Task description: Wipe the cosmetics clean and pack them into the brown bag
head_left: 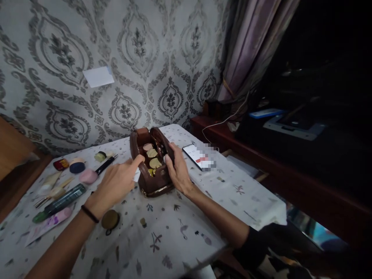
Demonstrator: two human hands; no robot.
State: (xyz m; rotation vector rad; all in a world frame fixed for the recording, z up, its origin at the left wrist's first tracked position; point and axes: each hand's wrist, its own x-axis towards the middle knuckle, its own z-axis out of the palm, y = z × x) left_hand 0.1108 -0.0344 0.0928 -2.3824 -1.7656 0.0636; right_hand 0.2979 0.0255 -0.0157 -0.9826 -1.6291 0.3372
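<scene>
A brown bag [157, 182] stands unzipped on the patterned tablecloth, with several round yellowish and pink items [151, 153] inside. My right hand [178, 168] grips the bag's right side, thumb at the opening and fingers along the outer wall. At the left rim is my left hand [119, 180], its fingers curled at the bag's edge; a small white thing [136, 175] shows beneath them. A dark band circles my left wrist. Just below that hand lies a round brownish-gold item [110, 219] with a small loop.
Left on the tablecloth [162, 248] are a green bottle [65, 199], a pink-white tube [48, 226], a pink item [88, 176], a dark blue round jar [77, 166] and a red item [61, 164]. A lit phone [194, 155] lies right of the bag, near a white cable [223, 121].
</scene>
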